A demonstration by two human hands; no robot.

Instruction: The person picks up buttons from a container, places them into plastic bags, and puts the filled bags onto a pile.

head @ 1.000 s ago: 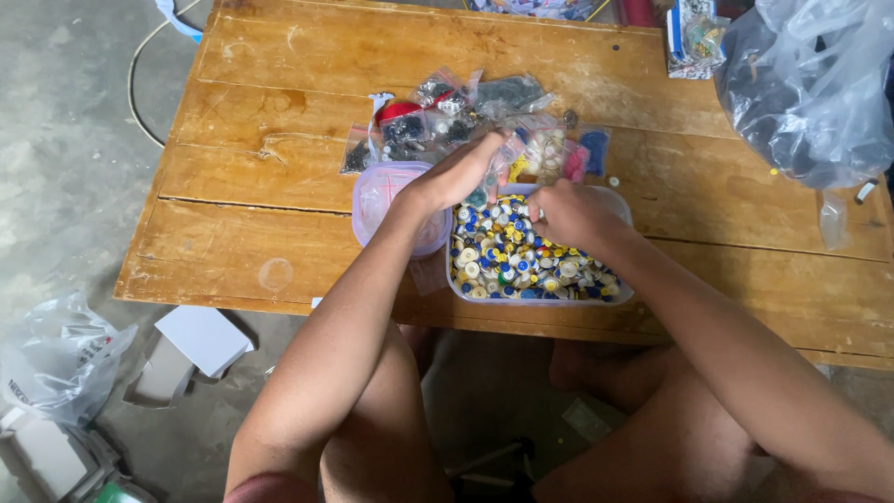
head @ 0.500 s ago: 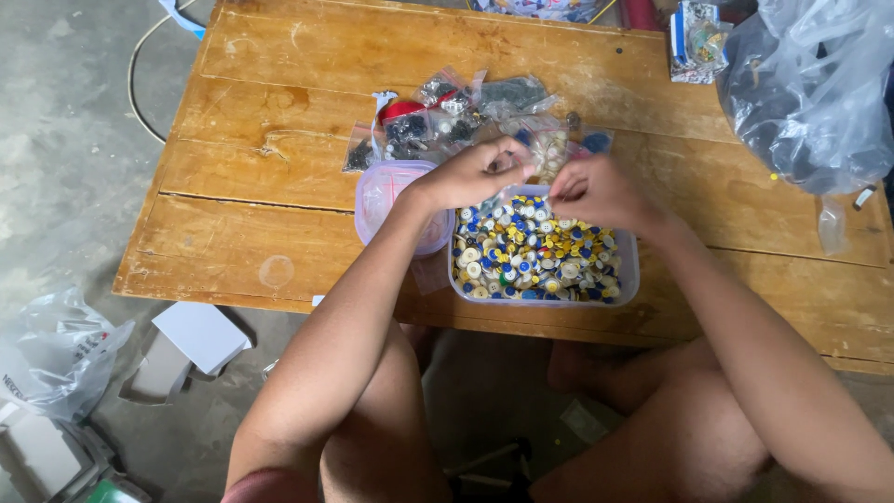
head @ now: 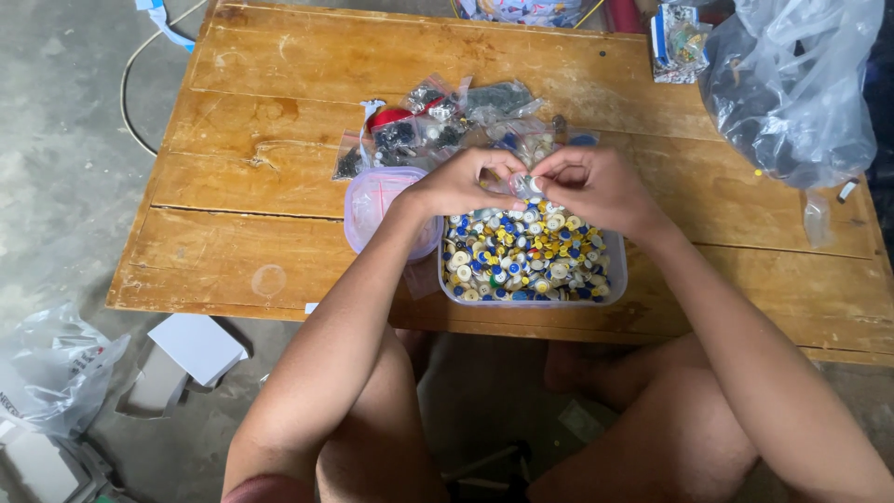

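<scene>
Pinching one small clear piece (head: 527, 185) between both hands — left hand (head: 463, 182), right hand (head: 596, 186) — above the button-filled tub (head: 531, 261); next likely needs a steady fingertip grip.

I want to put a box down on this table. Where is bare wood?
Bare: the left planks of the wooden table beside the round tub, and the far strip behind the small bags. Crowded: the middle, around both hands and the button tray, and the right corner under the big plastic bag.
</scene>
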